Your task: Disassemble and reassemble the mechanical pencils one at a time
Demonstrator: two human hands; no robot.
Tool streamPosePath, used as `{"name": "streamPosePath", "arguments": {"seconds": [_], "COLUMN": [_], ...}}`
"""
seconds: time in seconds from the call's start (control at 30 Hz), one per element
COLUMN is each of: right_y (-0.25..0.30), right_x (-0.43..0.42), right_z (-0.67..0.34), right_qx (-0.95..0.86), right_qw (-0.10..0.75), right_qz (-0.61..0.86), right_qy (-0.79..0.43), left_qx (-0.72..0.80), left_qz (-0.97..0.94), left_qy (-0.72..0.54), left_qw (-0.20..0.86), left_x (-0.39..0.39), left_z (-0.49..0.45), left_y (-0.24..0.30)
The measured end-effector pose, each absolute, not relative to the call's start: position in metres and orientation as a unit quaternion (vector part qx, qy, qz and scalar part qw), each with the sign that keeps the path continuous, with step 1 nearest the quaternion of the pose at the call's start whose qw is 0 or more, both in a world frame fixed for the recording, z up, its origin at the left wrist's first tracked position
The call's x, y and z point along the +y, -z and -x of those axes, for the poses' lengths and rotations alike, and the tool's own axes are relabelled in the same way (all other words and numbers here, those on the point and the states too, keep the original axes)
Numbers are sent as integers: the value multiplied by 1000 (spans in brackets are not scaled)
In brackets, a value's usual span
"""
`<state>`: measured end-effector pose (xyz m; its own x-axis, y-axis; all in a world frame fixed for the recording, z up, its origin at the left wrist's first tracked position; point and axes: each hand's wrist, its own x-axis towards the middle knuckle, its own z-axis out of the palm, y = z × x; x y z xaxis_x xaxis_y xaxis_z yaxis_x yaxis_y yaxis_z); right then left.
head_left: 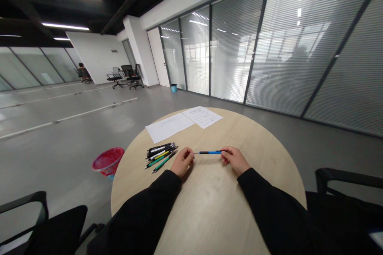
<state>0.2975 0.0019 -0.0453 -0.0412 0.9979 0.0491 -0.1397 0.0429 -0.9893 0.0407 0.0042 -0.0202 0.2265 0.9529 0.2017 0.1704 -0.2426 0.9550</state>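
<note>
**Q:** Hands, what state?

**A:** Apart, but working one object. The left hand (pixel 182 161) and right hand (pixel 235 159) pinch a blue mechanical pencil (pixel 209 152) by its two ends in their fingertips. It lies level, just above the tabletop, with its black grip section toward the left hand.

**Q:** Table edges?

**A:** It's a round, pale wood table (pixel 263 139). Both black sleeves (pixel 143 211) cross the near edge, with the forearms angled in toward the middle. A black office chair (pixel 56 227) stands beyond the left forearm, and another (pixel 338 191) beyond the right.

**Q:** What's closest on the left?

**A:** A tight bunch of pens and pencils (pixel 160 156), black, yellow and green, just beside the left hand and angled toward the table's left edge. A red wastebasket (pixel 108 161) sits on the floor right off that edge.

**Q:** Room ahead?

**A:** A wide stretch of tabletop separates the pencil from two white paper sheets (pixel 169 127), (pixel 202 116), which lie near the far rim. To the right of the right hand, wood runs well out to the rim. Past the table, grey floor extends left, and a slatted glass partition (pixel 299 55) runs along the right.
</note>
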Motion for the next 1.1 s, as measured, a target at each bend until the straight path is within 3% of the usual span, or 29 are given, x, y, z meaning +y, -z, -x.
{"name": "streamPosePath", "arguments": {"seconds": [1.1], "right_y": [34], "right_x": [5], "right_z": [-315], "right_qx": [-434], "right_qw": [572], "right_qz": [492], "right_qy": [-493], "left_qx": [421], "left_qz": [-650], "left_qy": [-432], "left_qw": [462], "left_x": [6], "left_z": [-38], "left_y": [18]}}
